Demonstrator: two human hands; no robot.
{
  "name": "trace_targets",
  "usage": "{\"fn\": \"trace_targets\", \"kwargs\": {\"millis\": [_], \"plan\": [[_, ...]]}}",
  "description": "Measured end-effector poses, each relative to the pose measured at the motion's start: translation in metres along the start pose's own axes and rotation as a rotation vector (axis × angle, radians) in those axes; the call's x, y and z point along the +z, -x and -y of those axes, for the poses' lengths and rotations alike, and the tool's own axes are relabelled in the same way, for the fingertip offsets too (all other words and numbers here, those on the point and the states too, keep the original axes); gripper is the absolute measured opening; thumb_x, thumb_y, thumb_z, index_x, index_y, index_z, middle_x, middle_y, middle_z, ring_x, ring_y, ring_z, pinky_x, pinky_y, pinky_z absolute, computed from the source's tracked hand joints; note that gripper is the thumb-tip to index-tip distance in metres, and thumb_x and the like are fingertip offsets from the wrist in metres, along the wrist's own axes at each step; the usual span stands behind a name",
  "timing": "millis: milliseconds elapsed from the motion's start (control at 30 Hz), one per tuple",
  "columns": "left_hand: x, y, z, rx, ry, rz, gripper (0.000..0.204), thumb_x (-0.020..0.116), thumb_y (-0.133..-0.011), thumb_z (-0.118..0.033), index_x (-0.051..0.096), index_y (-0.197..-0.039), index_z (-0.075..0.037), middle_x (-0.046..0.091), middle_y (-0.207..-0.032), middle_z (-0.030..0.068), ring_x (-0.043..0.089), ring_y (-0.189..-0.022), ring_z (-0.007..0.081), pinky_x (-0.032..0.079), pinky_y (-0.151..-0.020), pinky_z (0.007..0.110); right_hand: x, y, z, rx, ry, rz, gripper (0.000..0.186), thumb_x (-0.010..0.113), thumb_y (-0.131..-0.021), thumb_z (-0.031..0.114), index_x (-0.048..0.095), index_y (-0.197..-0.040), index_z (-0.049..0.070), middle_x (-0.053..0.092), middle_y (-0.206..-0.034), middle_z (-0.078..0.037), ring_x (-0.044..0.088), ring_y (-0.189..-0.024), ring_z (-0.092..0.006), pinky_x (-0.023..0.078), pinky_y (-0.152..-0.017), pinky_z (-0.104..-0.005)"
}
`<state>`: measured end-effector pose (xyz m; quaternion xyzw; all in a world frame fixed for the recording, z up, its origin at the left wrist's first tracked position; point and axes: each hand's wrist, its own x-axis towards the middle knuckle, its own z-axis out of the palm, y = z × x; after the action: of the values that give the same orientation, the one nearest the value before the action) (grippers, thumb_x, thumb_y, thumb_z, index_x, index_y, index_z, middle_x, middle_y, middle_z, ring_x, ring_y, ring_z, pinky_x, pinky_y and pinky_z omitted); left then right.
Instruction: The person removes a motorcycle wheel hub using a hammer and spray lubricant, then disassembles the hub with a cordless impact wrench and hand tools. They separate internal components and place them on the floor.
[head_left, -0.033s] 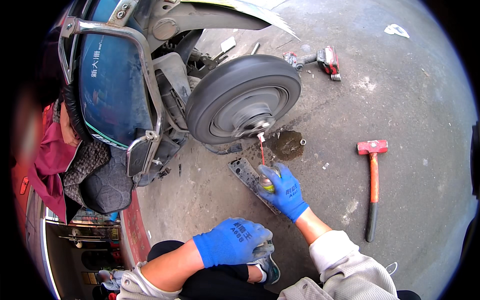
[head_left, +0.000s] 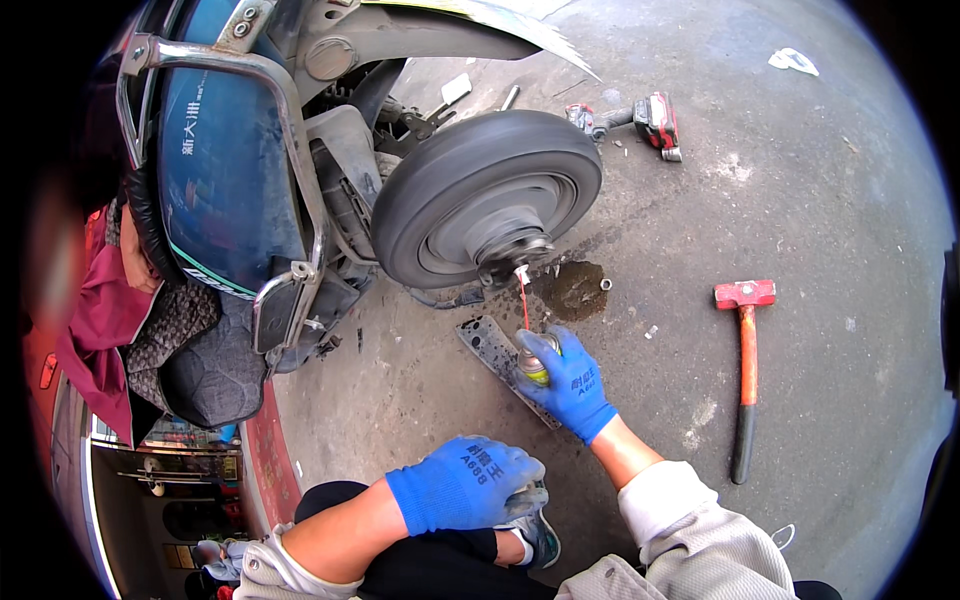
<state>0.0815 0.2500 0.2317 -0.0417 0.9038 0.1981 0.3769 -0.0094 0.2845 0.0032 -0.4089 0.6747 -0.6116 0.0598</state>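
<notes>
In my blue-gloved right hand (head_left: pixel 572 385) is a spray can (head_left: pixel 535 365), its thin red straw (head_left: pixel 524 310) reaching up to the hub (head_left: pixel 510 250) of a black-tyred scooter wheel (head_left: pixel 485 150). My left hand (head_left: pixel 465 485), also gloved, is closed low near my knee, around something metallic that I cannot make out. A dark flat plate (head_left: pixel 480 345) lies on the ground beside the can. A small nut (head_left: pixel 606 284) sits beside a wet oily patch (head_left: pixel 570 290) under the wheel.
The scooter's body (head_left: pixel 220 170) fills the upper left, with maroon cloth (head_left: pixel 95 320) over it and a hand behind that. A red-headed hammer (head_left: pixel 745 330) lies at right; a cordless tool (head_left: pixel 655 125) lies beyond the wheel. A seated person (head_left: pixel 210 560) shows at lower left.
The metal fitting on the wheel hub looks slightly rotated and more blurred. My hands and the can stay in place.
</notes>
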Motion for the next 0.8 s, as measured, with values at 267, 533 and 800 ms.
{"fn": "trace_targets", "kwargs": {"millis": [267, 533, 800], "plan": [[0.0042, 0.0021, 0.0050, 0.032, -0.003, -0.011, 0.031, 0.066, -0.088, -0.030, 0.065, -0.114, -0.012, 0.067, -0.099, 0.0131, 0.066, -0.090, 0.0345, 0.053, -0.079, 0.042, 0.0012, 0.0006, -0.0012, 0.009, -0.003, 0.002, 0.066, 0.083, -0.071, 0.022, 0.059, -0.133, 0.019, 0.058, -0.114, -0.020, 0.062, -0.101, -0.0383, 0.054, -0.084, -0.0436], [0.0054, 0.0032, 0.0057, 0.028, -0.003, -0.017, 0.032, 0.067, -0.088, -0.031, 0.065, -0.115, -0.012, 0.068, -0.101, 0.0132, 0.066, -0.090, 0.0344, 0.053, -0.079, 0.042, 0.0009, 0.0001, -0.0023, 0.016, -0.025, 0.017, 0.068, 0.082, -0.072, 0.022, 0.057, -0.134, 0.019, 0.057, -0.115, -0.020, 0.061, -0.102, -0.0383, 0.053, -0.086, -0.0437], [0.0017, 0.0001, 0.0003, 0.021, -0.002, -0.023, 0.029, 0.062, -0.090, -0.032, 0.066, -0.108, -0.010, 0.069, -0.099, 0.0125, 0.068, -0.092, 0.0323, 0.053, -0.079, 0.043, -0.0002, 0.0004, -0.0042, 0.005, -0.019, 0.001, 0.067, 0.082, -0.072, 0.023, 0.057, -0.134, 0.018, 0.057, -0.115, -0.020, 0.060, -0.103, -0.0388, 0.053, -0.086, -0.0438]]}}
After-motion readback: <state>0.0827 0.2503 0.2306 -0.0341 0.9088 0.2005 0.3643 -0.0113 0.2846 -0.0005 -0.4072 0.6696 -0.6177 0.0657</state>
